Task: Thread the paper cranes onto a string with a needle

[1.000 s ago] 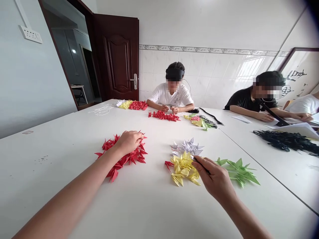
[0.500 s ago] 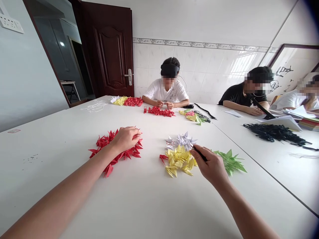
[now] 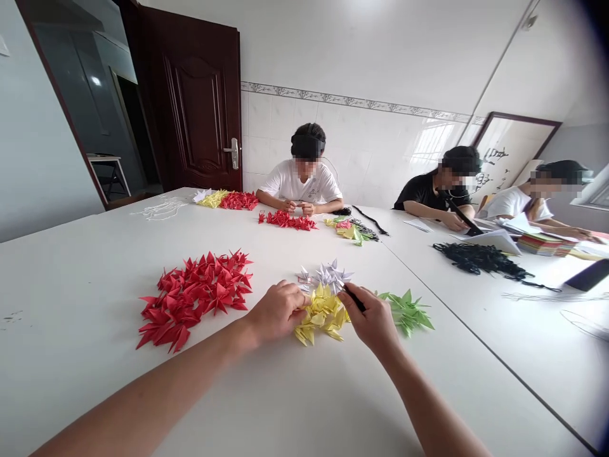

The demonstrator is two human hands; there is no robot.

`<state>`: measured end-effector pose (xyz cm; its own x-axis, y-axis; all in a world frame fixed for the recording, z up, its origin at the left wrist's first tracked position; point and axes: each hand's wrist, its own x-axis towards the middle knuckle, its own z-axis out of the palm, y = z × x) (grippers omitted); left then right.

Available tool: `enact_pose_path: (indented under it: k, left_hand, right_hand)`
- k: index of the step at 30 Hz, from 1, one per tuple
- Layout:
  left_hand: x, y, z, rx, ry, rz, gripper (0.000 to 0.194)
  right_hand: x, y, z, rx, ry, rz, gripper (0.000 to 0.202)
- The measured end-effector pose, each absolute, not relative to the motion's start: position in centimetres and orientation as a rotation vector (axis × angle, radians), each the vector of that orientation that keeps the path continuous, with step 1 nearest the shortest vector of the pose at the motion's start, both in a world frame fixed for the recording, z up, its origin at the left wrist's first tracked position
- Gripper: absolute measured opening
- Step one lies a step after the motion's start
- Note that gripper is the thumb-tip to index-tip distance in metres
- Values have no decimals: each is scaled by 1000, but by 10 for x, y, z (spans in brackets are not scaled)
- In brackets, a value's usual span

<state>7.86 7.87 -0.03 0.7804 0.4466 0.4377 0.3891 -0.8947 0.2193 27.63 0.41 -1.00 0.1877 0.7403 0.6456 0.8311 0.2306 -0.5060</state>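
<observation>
My left hand is at the left edge of a pile of yellow paper cranes, fingers bent together; what they hold, if anything, is hidden. A slim black-handled tool is gripped in my right hand, its tip near the white paper cranes. Green paper cranes lie just right of that hand. Farther left, red paper cranes form a large heap on the white table.
Across the table, a person in white handles something small behind a row of red cranes. Two more people sit at the right, near black cords and a stack of coloured paper. White strings lie far left.
My left hand has moved right, from the red heap to the yellow pile. The small red piece beside the yellow cranes is no longer visible. The view has turned rightward.
</observation>
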Motion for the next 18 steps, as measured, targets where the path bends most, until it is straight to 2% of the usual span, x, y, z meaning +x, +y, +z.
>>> enact_pose_path:
  k: [18]
  left_hand:
    - [64, 72, 2, 2590, 705, 715, 7]
  right_hand:
    - [271, 0, -8, -1535, -1622, -11, 25]
